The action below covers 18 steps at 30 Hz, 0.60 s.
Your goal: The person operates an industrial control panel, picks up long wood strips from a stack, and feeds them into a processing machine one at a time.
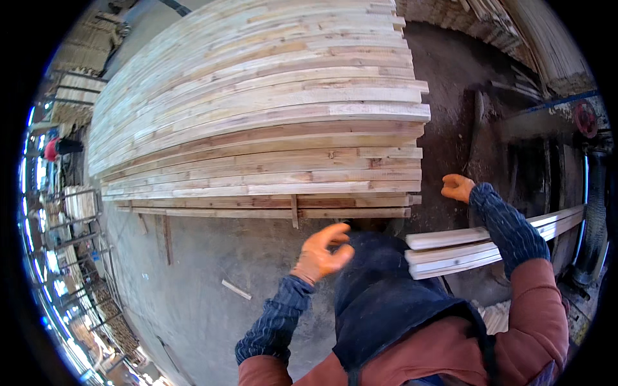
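In an orange glove, my left hand (324, 253) hovers beside my dark apron, near the front edge of a large stack of pale wooden strips (270, 135). Its fingers are bent but apart, and nothing shows between them. Past the right end of that stack is my right hand (458, 188), gloved the same way. Its fingers curl loosely with a small gap, holding nothing that I can see. Below my right forearm, a few pale wooden strips (450, 252) stick out from the machine (560, 161) toward my apron.
Wooden supports (295, 211) show under the stack's near side. A small wood offcut (236, 289) lies on the grey floor (199, 257). More timber (496, 29) is piled at the far right. Racks of wood line the left, where a person in red (51, 149) appears.
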### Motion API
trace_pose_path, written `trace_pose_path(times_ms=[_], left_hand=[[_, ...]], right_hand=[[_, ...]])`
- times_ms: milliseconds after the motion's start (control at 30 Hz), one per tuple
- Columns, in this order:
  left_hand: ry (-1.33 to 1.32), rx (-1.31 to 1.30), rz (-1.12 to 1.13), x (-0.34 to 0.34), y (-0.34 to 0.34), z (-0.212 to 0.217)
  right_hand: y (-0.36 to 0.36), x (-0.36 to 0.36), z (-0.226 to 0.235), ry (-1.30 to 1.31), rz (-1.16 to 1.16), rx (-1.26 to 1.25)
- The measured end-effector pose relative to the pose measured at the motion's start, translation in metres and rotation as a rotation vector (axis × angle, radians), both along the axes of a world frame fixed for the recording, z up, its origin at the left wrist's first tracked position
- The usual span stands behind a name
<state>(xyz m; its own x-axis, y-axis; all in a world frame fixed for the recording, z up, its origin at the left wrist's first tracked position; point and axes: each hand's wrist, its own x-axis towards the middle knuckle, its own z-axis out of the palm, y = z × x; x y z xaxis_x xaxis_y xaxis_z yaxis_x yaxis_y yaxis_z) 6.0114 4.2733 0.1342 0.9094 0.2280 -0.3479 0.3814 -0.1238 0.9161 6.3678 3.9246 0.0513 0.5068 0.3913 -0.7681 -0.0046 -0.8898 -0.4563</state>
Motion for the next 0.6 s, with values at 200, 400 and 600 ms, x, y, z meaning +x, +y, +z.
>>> trace_pose_path(times_ms=[200, 400, 600], left_hand=[[0.393, -0.597, 0.801, -0.052, 0.108, -0.186], [0.38, -0.913, 1.35, -0.007, 0.206, -0.257], [0.355, -0.809, 1.51, 0.023, 0.207, -0.275]], right_hand=[[0.043, 0.013, -0.101, 0.011, -0.093, -0.35], [0.061, -0.034, -0.223, 0.16, -0.729, -0.047], [0.023, -0.056, -0.245, 0.296, -1.157, 0.245]])
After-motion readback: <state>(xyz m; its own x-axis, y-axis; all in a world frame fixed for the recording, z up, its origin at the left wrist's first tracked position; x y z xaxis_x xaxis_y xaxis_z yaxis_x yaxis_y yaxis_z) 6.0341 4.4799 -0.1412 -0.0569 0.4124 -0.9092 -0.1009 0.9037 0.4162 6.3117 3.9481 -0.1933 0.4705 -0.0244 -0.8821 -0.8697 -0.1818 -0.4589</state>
